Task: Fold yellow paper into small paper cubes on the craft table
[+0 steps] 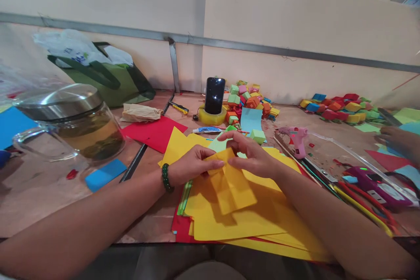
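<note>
Preferably, keep edges aligned: the left hand [193, 164] clamps the creased yellow paper [235, 189] thumb-to-fingers; the right hand's [254, 156] thumb touches it, finger closure indeterminable from here.

Matt creased paper sheet [241, 194], clear glass jug [98, 133], shiny metal lid [61, 103]; glossy phone screen [215, 96]

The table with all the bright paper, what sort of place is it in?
Probably a craft workspace: there's a pink glue gun, a pile of small coloured blocks and a stack of paper with yellow on top.
</note>
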{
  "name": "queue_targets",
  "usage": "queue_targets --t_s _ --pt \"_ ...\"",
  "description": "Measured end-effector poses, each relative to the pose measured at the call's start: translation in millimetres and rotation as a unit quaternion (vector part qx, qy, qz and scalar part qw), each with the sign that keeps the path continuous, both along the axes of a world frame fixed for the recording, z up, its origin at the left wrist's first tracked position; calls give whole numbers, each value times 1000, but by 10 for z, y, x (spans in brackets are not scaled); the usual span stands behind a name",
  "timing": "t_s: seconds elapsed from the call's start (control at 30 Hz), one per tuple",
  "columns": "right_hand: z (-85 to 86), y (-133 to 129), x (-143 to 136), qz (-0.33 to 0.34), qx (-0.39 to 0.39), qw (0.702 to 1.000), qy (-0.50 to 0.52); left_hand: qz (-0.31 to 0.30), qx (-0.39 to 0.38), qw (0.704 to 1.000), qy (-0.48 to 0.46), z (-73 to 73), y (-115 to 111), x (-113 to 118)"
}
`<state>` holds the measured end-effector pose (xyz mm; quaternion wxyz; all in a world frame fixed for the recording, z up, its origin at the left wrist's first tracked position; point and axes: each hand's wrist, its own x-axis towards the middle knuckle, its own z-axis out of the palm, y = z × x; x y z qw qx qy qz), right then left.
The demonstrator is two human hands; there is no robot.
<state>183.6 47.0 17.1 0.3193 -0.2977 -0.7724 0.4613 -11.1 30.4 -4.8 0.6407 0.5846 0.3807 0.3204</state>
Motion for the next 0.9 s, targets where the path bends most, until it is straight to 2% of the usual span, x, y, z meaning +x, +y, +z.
queue_targets --t_s 0.03,0.1,0.2,0.3,0.4,0.53,0.67,0.77,0.9 --pt "-43 25 0 -29 9 1000 6 14 -1 1000 0 1 -6 10" --pt "-115 93 18 -66 11 998 20 80 -10 996 -30 -9 15 17" --pt "-166 166 49 -64 32 997 2 174 -28 981 -83 -35 88 6" --pt "-158 175 61 -68 107 991 -35 191 -56 974 -106 -41 130 -9" --pt "-131 167 65 -100 145 984 -34 167 -69 977 -115 -34 120 -19" --pt "-106 156 59 -125 77 989 13 108 -82 984 -113 -52 88 -27" --pt "-65 131 35 -111 23 991 70 62 -97 989 -87 -91 72 -18" --pt "-48 156 38 -135 -50 984 100 70 -80 989 -99 -119 90 -13" --pt "-76 226 47 -158 -157 972 70 113 -63 984 -126 -153 125 -21"
